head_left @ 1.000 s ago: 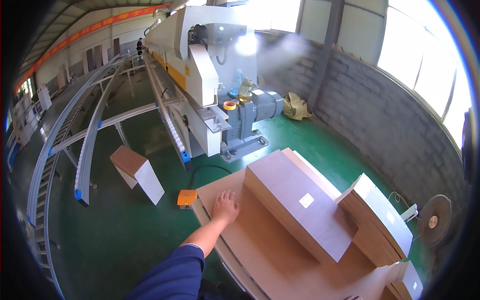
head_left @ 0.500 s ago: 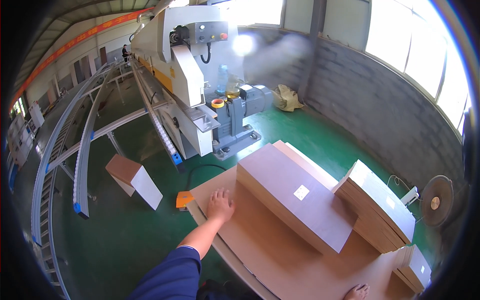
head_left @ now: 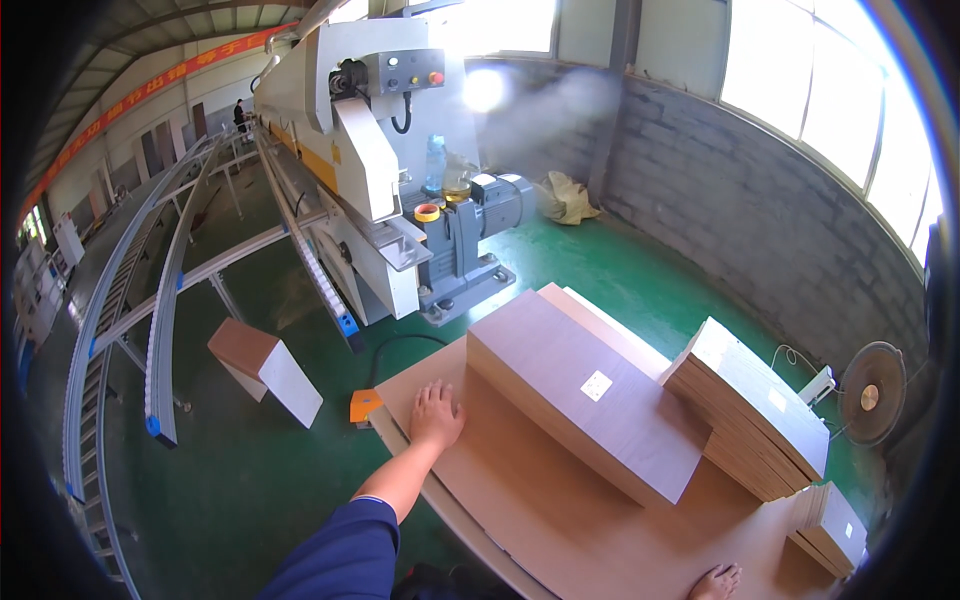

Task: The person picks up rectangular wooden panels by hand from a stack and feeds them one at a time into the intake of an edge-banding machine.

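Observation:
My left hand (head_left: 437, 413) lies palm down on a large brown board (head_left: 560, 530), close to its far left corner, with the fingers spread. At the lower edge of the view, part of my right hand (head_left: 716, 582) rests on the same board, its fingers laid out and nothing visible in them. Between and beyond the hands is a neat stack of panels (head_left: 590, 390) with a greyish wood-look top and a small white label. Neither hand touches that stack. Farther right stands a taller stack of panels (head_left: 755, 395), and a small stack (head_left: 835, 525) sits at the right edge.
A large grey-white machine (head_left: 365, 160) with a motor (head_left: 500, 205) stands ahead. Roller rails (head_left: 165, 330) run along the left. An orange foot pedal (head_left: 365, 405) lies beside the board's corner. A folded panel piece (head_left: 262, 365) stands on the green floor; a round fan (head_left: 872, 393) is at right.
The view has shifted slightly. Both hands stay in the same places on the board, and the stacks have not moved.

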`<state>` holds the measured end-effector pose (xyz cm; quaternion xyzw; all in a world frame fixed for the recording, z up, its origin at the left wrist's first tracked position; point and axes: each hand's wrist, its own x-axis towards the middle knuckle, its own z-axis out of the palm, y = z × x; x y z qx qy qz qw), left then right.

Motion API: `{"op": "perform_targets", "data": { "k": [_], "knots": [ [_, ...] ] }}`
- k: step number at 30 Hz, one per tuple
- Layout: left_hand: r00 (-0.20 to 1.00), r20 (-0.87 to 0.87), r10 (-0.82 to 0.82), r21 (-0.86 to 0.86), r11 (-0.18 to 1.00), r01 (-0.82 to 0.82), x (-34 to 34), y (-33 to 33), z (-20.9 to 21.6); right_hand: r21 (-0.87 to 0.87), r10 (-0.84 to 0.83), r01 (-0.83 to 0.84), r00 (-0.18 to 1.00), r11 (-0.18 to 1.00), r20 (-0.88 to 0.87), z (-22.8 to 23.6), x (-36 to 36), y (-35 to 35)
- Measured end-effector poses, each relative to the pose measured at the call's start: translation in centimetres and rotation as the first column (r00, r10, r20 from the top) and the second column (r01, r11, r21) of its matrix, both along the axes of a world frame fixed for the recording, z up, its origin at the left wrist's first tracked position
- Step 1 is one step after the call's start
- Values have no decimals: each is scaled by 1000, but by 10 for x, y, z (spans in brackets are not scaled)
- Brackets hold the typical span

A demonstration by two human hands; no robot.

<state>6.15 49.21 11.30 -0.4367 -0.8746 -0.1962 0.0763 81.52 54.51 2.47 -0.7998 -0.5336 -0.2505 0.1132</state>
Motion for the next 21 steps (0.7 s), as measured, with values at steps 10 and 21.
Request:
{"op": "perform_targets", "data": {
  "k": [10,21],
  "knots": [
    [1000,9,4,-16,1000,-4,1,0,2,-51,-12,8,998,999,-63,31,-21,-6],
    [1000,8,5,-20,1000,-5,1,1,0,-180,-97,49,958,982,-268,71,-48,-16]
  ]
}}
